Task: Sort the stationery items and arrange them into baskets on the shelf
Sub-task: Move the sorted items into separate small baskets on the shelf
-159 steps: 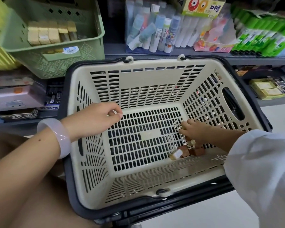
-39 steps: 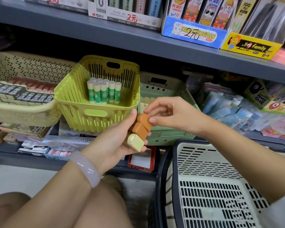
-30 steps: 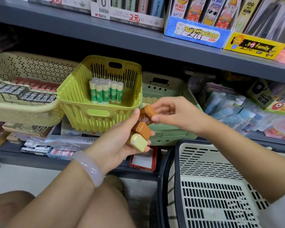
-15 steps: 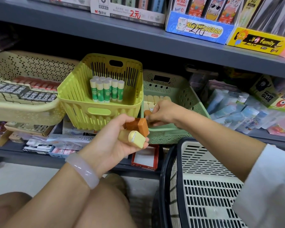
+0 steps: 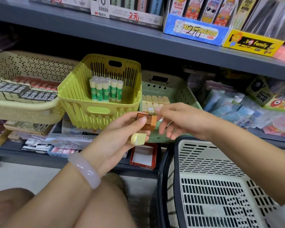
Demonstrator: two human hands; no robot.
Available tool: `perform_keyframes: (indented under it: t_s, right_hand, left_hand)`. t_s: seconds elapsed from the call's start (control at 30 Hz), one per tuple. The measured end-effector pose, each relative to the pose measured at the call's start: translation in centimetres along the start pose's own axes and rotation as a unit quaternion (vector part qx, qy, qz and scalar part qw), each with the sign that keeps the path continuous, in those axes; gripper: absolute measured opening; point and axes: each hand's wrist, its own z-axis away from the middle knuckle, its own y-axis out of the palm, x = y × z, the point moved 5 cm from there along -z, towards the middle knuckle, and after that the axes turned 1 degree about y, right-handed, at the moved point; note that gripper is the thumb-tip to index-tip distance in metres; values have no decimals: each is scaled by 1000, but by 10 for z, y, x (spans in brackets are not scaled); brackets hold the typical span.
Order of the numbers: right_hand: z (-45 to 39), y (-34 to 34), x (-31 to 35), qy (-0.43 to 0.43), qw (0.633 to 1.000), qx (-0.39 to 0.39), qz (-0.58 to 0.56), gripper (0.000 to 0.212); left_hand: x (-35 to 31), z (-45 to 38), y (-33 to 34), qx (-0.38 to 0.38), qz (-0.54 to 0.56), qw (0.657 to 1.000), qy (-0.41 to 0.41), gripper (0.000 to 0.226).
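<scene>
I've got my left hand cupped just in front of the green basket, fingers curled round an orange eraser and a yellow eraser, offered up for picking. My right hand reaches in, fingers loosely spread and empty, touching the orange one, probably bound for that basket's rows.

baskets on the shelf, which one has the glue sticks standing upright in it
The lime-green basket in the middle: green-and-white glue sticks stand upright inside. The beige basket to its left holds flat rows of boxed erasers, and the pale green basket to its right holds cream erasers.
</scene>
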Motion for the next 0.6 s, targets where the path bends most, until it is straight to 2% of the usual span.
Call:
perform_keyframes:
  t_s: [0.13,0.2,0.27,0.33,0.43,0.5,0.6]
  right_hand:
    - [4,13,-4,33,990,56,-127,16]
    - [2,11,-3,27,984,46,-168,10]
    - [-3,-1,-1,7,983,1,-181,9]
    - [-12,-20,3,-20,987,-74,-140,12]
    - [-31,-40,2,-24,986,-164,19,17]
    - [-45,-38,-3,7,977,-168,128,18]
    - [-63,-26,-11,35,970,-149,189,18]
  left_hand:
    - [0,2,5,8,-26,999,20,29]
    - [-1,2,5,5,-19,1000,22,33]
    - [-1,1,3,-15,1,1000,14,32]
    - [1,1,-2,-54,18,998,-15,23]
    - [4,1,-7,-97,71,990,-76,18]
    - [6,2,-9,-108,100,983,-108,19]
    - [8,4,-11,-115,126,976,-132,15]
